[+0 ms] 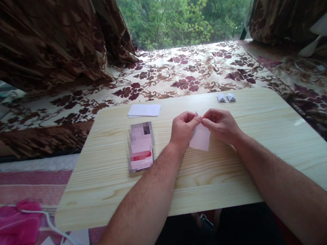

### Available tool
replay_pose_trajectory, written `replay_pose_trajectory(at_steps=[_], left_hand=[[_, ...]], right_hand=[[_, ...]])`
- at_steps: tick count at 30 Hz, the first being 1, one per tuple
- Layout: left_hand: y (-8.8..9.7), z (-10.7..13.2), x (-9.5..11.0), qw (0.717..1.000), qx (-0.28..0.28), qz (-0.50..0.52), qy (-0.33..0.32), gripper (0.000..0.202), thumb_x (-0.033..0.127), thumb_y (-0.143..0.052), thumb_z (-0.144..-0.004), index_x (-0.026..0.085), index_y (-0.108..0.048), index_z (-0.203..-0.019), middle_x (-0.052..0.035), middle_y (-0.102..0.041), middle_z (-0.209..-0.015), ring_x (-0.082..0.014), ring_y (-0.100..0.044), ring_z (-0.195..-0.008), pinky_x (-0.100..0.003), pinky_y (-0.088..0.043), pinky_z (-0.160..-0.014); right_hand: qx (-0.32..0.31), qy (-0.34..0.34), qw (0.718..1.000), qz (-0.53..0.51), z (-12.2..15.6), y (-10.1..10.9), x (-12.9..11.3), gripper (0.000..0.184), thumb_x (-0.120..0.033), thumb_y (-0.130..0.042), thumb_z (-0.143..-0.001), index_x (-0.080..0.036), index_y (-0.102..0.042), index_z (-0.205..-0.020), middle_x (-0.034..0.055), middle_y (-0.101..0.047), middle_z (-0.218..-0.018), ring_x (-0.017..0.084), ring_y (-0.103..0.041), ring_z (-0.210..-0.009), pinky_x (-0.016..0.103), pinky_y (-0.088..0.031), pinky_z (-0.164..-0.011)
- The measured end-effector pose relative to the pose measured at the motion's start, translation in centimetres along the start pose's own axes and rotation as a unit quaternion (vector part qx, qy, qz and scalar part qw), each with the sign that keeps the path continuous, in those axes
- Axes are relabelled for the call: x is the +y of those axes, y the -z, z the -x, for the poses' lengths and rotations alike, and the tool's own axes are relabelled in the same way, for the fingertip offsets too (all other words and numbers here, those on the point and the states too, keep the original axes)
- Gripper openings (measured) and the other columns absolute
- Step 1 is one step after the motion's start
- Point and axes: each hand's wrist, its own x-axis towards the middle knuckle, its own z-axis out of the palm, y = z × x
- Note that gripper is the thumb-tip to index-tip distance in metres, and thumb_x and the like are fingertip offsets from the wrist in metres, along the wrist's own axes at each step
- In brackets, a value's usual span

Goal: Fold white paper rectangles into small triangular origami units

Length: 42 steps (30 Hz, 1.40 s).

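Note:
Between my hands, above the middle of the wooden table (100, 193), is a small white sheet of paper (200, 138). My left hand (183, 129) pinches its upper left edge, thumb against fingers. At the upper right edge my right hand (221, 124) pinches the same sheet, and the two thumbs nearly meet. A small pointed bit of the paper sticks up between the fingertips; its exact fold is hidden. Beyond my right hand sit two small folded paper pieces (226, 98), side by side. A stack of white paper sheets (144, 110) lies at the far left of the table.
A phone (140, 147), its picture blurred, lies left of my left forearm. Behind the table is a ledge under floral cloth (186, 72), with curtains and a window. Pink fabric (9, 238) and white cables (45, 215) lie at lower left.

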Motion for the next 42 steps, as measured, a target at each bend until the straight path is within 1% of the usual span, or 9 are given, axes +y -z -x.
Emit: replay_pose_trajectory(at_steps=[5, 12, 18, 24, 29, 34, 42], left_hand=[[0.0, 0.0, 0.0, 0.999, -0.005, -0.042, -0.02, 0.032, 0.041, -0.079, -0.068, 0.016, -0.06, -0.069, 0.0032, -0.054, -0.063, -0.0084, -0.044, -0.058, -0.022, -0.034, -0.053], [-0.3, 0.1, 0.1, 0.996, 0.017, -0.076, -0.049, 0.031, 0.042, -0.077, -0.071, 0.016, -0.061, -0.069, 0.004, -0.05, -0.062, -0.0081, -0.041, -0.057, -0.022, -0.033, -0.053], [-0.3, 0.2, 0.3, 0.993, 0.019, -0.1, -0.064, 0.029, 0.04, -0.075, -0.073, 0.016, -0.061, -0.067, 0.0038, -0.048, -0.059, -0.0082, -0.039, -0.056, -0.022, -0.031, -0.052], [-0.3, 0.1, -0.1, 0.991, 0.016, -0.114, -0.062, 0.025, 0.038, -0.072, -0.076, 0.016, -0.062, -0.069, 0.0025, -0.052, -0.06, -0.0094, -0.044, -0.056, -0.023, -0.032, -0.052], [-0.7, 0.2, -0.1, 0.989, 0.045, -0.121, -0.07, 0.022, 0.036, -0.071, -0.076, 0.016, -0.063, -0.069, 0.0027, -0.052, -0.06, -0.0092, -0.042, -0.055, -0.023, -0.032, -0.052], [-0.9, 0.2, 0.0, 0.987, 0.085, -0.109, -0.081, 0.021, 0.032, -0.069, -0.076, 0.017, -0.059, -0.066, 0.0027, -0.052, -0.061, -0.0091, -0.042, -0.057, -0.023, -0.033, -0.053], [-1.0, 0.1, -0.3, 0.984, 0.101, -0.112, -0.093, 0.019, 0.032, -0.069, -0.076, 0.017, -0.06, -0.069, 0.0025, -0.053, -0.063, -0.0095, -0.043, -0.057, -0.023, -0.033, -0.053]], right_hand=[[0.008, 0.001, 1.0, 0.027, 0.0, 0.0, 0.1, 0.021, -0.035, -0.065, -0.08, -0.017, -0.059, -0.07, -0.002, -0.053, -0.06, 0.01, -0.04, -0.053, 0.024, -0.029, -0.048], [0.015, -0.003, 1.0, 0.022, 0.0, -0.1, 0.1, 0.016, -0.031, -0.065, -0.078, -0.017, -0.061, -0.072, -0.0018, -0.055, -0.061, 0.01, -0.043, -0.054, 0.024, -0.032, -0.049], [0.029, 0.0, 0.999, 0.043, -0.1, -0.1, 0.0, 0.016, -0.03, -0.063, -0.079, -0.017, -0.059, -0.07, -0.0025, -0.052, -0.06, 0.01, -0.042, -0.055, 0.023, -0.031, -0.049], [0.022, -0.001, 0.998, 0.058, 0.0, 0.0, 0.1, 0.013, -0.027, -0.062, -0.078, -0.017, -0.061, -0.071, -0.0028, -0.051, -0.06, 0.01, -0.04, -0.055, 0.024, -0.029, -0.049], [0.019, -0.005, 0.999, 0.041, 0.0, 0.0, -0.2, 0.01, -0.025, -0.062, -0.076, -0.017, -0.061, -0.07, -0.0038, -0.049, -0.058, 0.009, -0.038, -0.053, 0.023, -0.027, -0.047], [0.025, 0.001, 0.999, 0.037, 0.0, -0.1, -0.5, 0.007, -0.021, -0.06, -0.073, -0.016, -0.061, -0.068, -0.0036, -0.049, -0.058, 0.009, -0.039, -0.053, 0.023, -0.028, -0.047], [0.029, -0.002, 0.998, 0.052, 0.0, -0.1, -0.7, 0.008, -0.022, -0.06, -0.071, -0.016, -0.061, -0.067, -0.0037, -0.05, -0.057, 0.009, -0.039, -0.052, 0.023, -0.028, -0.047]])
